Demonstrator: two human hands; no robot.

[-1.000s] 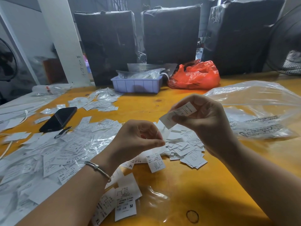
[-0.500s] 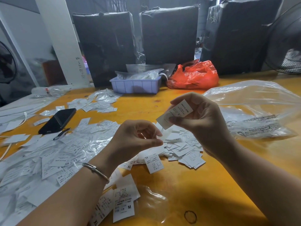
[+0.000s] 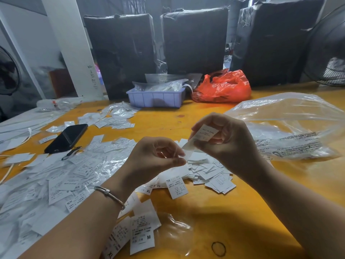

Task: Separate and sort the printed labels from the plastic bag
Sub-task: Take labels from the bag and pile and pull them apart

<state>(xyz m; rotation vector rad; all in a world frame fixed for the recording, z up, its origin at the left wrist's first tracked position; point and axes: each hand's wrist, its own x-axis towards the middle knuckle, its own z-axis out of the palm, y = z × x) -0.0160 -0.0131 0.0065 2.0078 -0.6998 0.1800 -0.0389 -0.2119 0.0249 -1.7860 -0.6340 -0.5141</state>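
Observation:
My right hand (image 3: 226,144) pinches a small white printed label (image 3: 205,134) above the yellow table (image 3: 233,212). My left hand (image 3: 155,159), with a bracelet on the wrist, pinches the lower end of that label strip near its fingertips. Under both hands lies a heap of white labels (image 3: 211,172). A large clear plastic bag (image 3: 291,126) lies to the right of my right hand. More labels marked XL, M and S are spread at the left (image 3: 61,176) and near the front edge (image 3: 142,232).
A black phone (image 3: 66,138) lies at the left among labels. A lilac tray (image 3: 155,99) and a red plastic bag (image 3: 222,86) sit at the back before black wrapped boxes (image 3: 194,40). A fan (image 3: 330,49) stands at the right. A rubber band (image 3: 218,248) lies near the front.
My right hand has turned the label and lowered it a little toward my left hand, whose fingertips now meet its lower end. The view has shifted slightly.

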